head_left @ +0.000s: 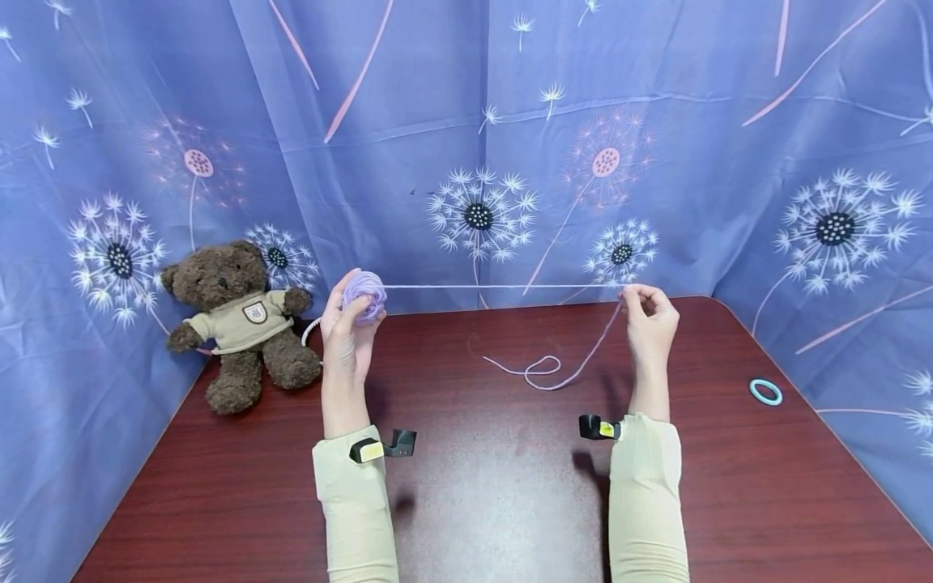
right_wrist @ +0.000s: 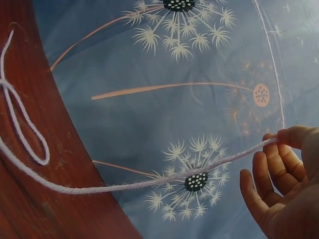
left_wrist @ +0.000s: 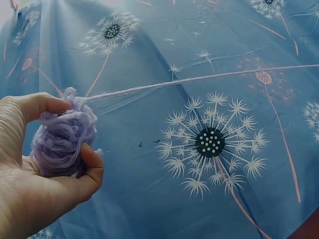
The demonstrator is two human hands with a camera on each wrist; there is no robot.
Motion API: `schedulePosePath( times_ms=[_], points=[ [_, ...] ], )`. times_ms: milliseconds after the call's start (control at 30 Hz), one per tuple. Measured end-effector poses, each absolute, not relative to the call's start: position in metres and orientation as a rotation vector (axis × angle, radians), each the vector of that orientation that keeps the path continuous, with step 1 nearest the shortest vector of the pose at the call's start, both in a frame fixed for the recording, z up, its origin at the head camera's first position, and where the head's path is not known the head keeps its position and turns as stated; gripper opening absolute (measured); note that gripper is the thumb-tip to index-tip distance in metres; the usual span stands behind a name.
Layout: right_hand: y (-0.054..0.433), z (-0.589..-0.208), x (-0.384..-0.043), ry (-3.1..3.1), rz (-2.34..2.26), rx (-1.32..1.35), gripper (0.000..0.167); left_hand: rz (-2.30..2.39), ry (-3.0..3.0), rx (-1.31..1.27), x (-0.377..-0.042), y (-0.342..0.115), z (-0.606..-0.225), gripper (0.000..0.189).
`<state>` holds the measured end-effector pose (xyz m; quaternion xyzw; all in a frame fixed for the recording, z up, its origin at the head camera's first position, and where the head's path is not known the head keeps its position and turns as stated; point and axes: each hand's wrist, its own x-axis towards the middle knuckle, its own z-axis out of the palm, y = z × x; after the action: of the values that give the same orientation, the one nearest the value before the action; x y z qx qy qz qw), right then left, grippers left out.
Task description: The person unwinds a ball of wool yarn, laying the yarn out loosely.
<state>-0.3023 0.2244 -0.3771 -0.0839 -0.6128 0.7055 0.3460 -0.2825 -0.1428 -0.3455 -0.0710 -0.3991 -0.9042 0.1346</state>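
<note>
My left hand (head_left: 347,334) grips a small ball of lilac yarn (head_left: 365,296) above the table; in the left wrist view, thumb and fingers curl round the wound yarn (left_wrist: 65,142). From the ball a taut yarn strand (head_left: 474,287) runs straight across to my right hand (head_left: 651,324). Thumb and forefinger of that hand pinch the strand, as the right wrist view shows at the fingertips (right_wrist: 285,136). Below the pinch, the yarn's loose tail (head_left: 594,354) drops to the tabletop and lies there in a small loop (right_wrist: 37,149).
A brown teddy bear (head_left: 251,324) in a beige shirt sits at the table's back left. Toward the right edge lies a light blue ring (head_left: 765,392). The dark red table (head_left: 496,502) is backed by a blue dandelion-print curtain (head_left: 408,97).
</note>
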Motion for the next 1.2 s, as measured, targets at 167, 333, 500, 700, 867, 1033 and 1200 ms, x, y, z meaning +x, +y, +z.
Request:
schedulePosePath(
  times_ms=[167,333,500,700,867,1033,1200],
  points=[
    [0.227,-0.384,-0.307,-1.582,1.838,-0.232,0.024,-2.599,-1.184,-0.194,-0.284,-0.141,-0.346,0.047],
    [0.228,-0.385,-0.305,-1.576,1.88,-0.269,0.014,-2.584,-1.18,-0.205,-0.285,-0.14,-0.348,0.039],
    [0.216,-0.383,-0.306,-1.662,1.869,-0.275,0.011,-2.569,-1.256,-0.224,-0.285,-0.135,-0.348,0.042],
    [0.17,-0.371,-0.306,-1.86,1.784,-0.02,0.023,-2.519,-1.432,-0.261,-0.285,-0.123,-0.348,0.044],
    [0.118,-0.358,-0.29,-2.094,1.752,0.334,0.025,-2.469,-1.574,-0.332,-0.283,-0.109,-0.347,0.043],
    [0.074,-0.36,-0.277,-2.177,1.764,0.588,0.027,-2.46,-1.663,-0.437,-0.281,-0.098,-0.347,0.043],
    [0.065,-0.364,-0.273,-2.22,1.69,0.533,0.02,-2.47,-1.711,-0.514,-0.281,-0.095,-0.348,0.045]
  ],
)
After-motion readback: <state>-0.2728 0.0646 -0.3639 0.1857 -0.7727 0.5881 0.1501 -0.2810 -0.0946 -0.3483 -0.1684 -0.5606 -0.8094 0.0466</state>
